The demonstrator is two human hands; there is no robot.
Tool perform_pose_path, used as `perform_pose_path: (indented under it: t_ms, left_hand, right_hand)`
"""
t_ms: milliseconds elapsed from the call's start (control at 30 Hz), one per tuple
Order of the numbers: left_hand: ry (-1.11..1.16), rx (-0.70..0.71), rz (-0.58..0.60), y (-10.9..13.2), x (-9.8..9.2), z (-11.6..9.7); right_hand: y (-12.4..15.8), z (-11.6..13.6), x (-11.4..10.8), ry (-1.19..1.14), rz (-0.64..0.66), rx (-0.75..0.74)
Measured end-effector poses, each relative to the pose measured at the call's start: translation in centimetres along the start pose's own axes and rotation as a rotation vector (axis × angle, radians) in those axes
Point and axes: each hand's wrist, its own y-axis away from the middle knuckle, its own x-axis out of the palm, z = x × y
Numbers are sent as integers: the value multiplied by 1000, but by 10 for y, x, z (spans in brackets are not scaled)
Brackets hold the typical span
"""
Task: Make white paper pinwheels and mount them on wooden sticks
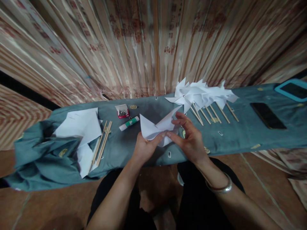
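A white paper sheet with corners bent inward is held above the cloth in front of me. My left hand grips its lower left part, thumb pressed near the middle. From the right, my right hand pinches the paper with its thumb close to the left thumb, and its other fingers curl by the right corner. Both thumb tips nearly meet at the centre. Behind the paper to the left lie a green-and-white glue stick and a small red box of metal pins.
Finished paper pinwheels on sticks lie in a row at the back right. A black phone and a blue-framed device rest further right. On the left are white paper pieces and several wooden sticks. A curtain hangs behind.
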Motion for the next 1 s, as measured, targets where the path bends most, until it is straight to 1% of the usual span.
perform_pose_path:
  t_ms: [100, 300, 433, 567, 800, 1000]
  left_hand:
    - [0, -16, -8, 0, -1, -3]
    - [-1, 9, 5, 1, -2, -4]
    - [-25, 2, 3, 2, -4, -2]
    - [-59, 0, 20, 3, -7, -1]
    - [-99, 17, 37, 4, -9, -2]
    - [-128, 59, 53, 4, -11, 1]
  right_hand:
    - [1, 1, 0, -11, -6, 13]
    - [2, 4, 1, -40, -9, 62]
    - [1, 6, 0, -108, 38, 117]
    - [1, 8, -2, -107, 75, 189]
    - [1, 12, -5, -72, 111, 235]
    - [0, 12, -5, -175, 192, 285]
